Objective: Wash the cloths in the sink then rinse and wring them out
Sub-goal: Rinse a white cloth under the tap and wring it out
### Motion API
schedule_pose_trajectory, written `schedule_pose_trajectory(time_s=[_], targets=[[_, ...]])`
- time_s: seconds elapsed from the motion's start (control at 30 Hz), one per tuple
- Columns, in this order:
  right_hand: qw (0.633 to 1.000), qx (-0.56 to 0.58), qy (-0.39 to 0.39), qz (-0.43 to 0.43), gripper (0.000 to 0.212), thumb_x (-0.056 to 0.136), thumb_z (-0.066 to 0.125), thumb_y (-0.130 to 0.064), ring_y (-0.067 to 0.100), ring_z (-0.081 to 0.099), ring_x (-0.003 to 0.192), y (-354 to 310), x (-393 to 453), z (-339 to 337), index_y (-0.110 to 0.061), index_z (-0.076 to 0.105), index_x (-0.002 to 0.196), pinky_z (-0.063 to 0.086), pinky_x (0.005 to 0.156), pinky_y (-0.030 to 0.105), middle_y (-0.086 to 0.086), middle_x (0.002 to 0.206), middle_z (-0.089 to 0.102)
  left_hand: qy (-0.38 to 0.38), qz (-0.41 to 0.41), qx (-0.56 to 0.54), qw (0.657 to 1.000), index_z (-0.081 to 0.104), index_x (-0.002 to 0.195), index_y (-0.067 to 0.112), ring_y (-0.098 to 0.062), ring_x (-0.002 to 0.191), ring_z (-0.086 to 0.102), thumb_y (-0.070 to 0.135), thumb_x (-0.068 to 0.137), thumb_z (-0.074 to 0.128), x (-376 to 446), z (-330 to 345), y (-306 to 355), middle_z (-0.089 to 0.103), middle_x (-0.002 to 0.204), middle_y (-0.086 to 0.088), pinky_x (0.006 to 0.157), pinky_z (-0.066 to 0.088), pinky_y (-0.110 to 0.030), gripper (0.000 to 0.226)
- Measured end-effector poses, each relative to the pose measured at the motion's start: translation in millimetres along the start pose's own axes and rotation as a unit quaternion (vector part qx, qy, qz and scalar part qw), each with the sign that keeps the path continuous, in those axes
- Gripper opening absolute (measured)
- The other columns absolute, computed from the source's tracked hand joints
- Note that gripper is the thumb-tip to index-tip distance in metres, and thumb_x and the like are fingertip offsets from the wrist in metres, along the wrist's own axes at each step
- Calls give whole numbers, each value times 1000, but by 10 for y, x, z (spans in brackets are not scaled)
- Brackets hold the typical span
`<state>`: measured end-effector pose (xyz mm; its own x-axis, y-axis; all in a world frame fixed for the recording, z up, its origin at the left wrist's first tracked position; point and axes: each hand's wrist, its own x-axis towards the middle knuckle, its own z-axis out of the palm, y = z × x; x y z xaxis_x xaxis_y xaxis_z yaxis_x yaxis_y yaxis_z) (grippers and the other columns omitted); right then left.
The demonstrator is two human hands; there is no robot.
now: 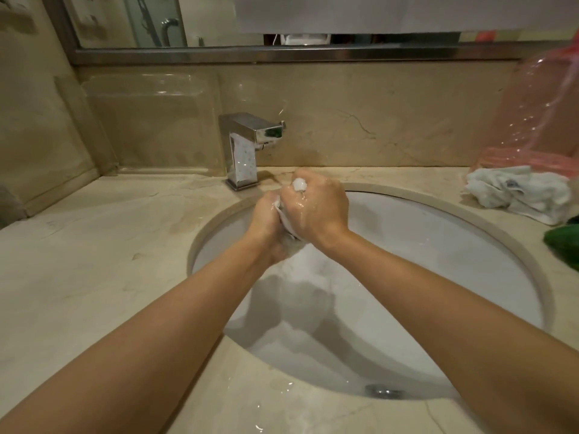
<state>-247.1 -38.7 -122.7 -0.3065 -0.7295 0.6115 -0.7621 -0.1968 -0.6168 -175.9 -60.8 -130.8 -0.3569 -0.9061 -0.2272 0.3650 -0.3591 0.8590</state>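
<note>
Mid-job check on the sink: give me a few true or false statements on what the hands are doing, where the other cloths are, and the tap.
1. Both hands grip one white cloth over the sink. True: left hand and right hand are curled round it.
2. A heap of white cloths lies on the counter right of the basin. True.
3. The faucet pours a strong stream onto the hands. False: no stream shows from the spout.
4. The heap of cloths lies in the basin. False: it is on the counter.
5. The left hand rests flat on the counter. False: it grips the cloth.
</note>
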Motion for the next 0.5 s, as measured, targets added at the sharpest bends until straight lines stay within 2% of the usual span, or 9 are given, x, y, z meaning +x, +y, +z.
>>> schedule_pose_trajectory(time_s=[0.13,0.23,0.3,0.4,0.5], targets=[[994,-22,-22,-106,22,73,44,-30,20,39,57,26,31,-4,-25,35,53,20,46,25,-10,48,32,18,-52,-5,998,52,62,16,-15,45,57,24,89,40,-74,-9,6,52,52,-1,46,44,-19,31],[987,-5,-11,-160,21,73,43,-32,19,36,52,93,53,21,-24,37,55,20,46,21,-11,46,28,39,-99,9,994,54,60,16,-16,49,57,29,83,44,-72,-47,8,54,53,0,52,43,-22,28],[983,17,5,-184,20,71,38,-36,18,35,50,136,54,53,-24,40,56,20,45,22,-11,48,30,42,-122,17,991,54,59,16,-16,47,57,30,83,44,-61,-63,16,54,52,0,51,45,-21,30],[977,9,44,-210,21,71,45,-31,17,35,49,201,8,96,-18,44,56,26,46,25,-8,51,37,38,-139,44,989,53,58,14,-17,41,55,27,87,41,-11,-104,28,52,47,-1,44,45,-18,34],[971,-29,56,-231,21,74,51,-30,16,40,52,283,-33,85,-11,58,69,33,47,26,-1,57,53,45,-161,60,984,58,69,13,-20,56,59,29,87,40,58,-153,61,59,56,-5,57,48,-27,30]])
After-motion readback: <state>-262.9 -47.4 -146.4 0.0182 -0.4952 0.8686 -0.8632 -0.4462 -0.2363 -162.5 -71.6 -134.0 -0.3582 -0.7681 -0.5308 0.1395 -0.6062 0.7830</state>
